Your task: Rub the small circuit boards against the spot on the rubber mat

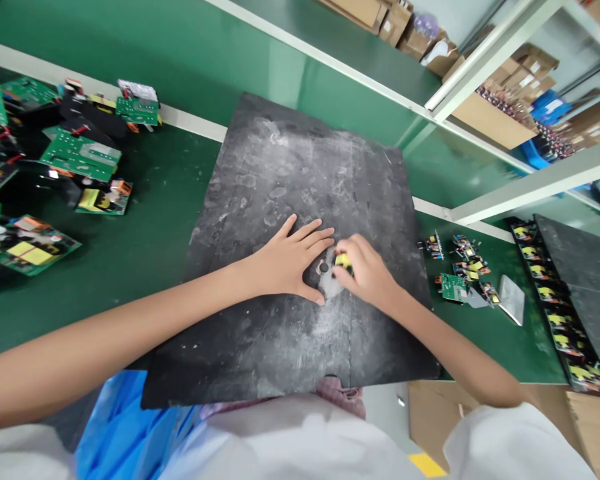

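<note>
My left hand (300, 260) lies on the black board (280, 167) with its fingers spread, holding nothing. Close to its fingertips, my right hand (370, 273) is closed around a small yellow-and-black component (344, 261), partly hidden by the fingers. Between the two hands a small round dark spot with a pale rim (323, 267) shows on the board; whether it is a hole or a loose ring I cannot tell. The board's worn surface carries whitish smudges around it.
Several green circuit boards (83, 155) are heaped on the green table (165, 180) at left. More small circuit boards (453, 287) and a flat grey metal piece (511, 300) lie at right, beside a black tray (555, 293) of yellow-topped parts. Shelf posts (535, 183) rise behind.
</note>
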The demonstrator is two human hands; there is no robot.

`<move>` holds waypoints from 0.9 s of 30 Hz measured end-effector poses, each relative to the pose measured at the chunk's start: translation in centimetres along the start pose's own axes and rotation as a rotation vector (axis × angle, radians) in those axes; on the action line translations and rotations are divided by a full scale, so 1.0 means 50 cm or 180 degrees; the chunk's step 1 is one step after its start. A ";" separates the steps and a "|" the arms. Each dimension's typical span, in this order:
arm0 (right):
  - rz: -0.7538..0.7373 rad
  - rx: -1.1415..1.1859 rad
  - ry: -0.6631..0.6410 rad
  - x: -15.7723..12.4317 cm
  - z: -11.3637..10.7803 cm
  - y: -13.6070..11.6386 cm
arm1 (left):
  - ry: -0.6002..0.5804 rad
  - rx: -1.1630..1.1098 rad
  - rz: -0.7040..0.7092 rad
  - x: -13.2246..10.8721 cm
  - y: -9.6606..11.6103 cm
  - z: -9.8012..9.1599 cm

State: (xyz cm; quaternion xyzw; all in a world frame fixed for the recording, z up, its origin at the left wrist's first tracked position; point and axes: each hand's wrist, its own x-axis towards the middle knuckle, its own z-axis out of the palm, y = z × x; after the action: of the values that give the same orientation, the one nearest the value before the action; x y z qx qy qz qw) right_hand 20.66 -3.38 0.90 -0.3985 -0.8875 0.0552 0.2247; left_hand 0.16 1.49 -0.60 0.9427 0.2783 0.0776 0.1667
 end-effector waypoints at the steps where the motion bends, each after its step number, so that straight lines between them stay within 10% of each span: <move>1: 0.0119 -0.0005 0.0037 0.002 -0.001 0.003 | -0.0004 0.0000 -0.0008 0.000 0.000 0.000; 27: -0.0496 -0.0163 -0.0435 -0.003 -0.008 -0.014 | 0.0040 0.0011 0.0040 0.000 -0.001 0.005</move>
State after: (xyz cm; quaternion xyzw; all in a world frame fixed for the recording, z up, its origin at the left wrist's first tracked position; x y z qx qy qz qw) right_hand 20.44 -4.01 1.40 -0.3291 -0.9302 0.0419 0.1570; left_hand 0.21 1.47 -0.85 0.9442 0.2736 0.0840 0.1628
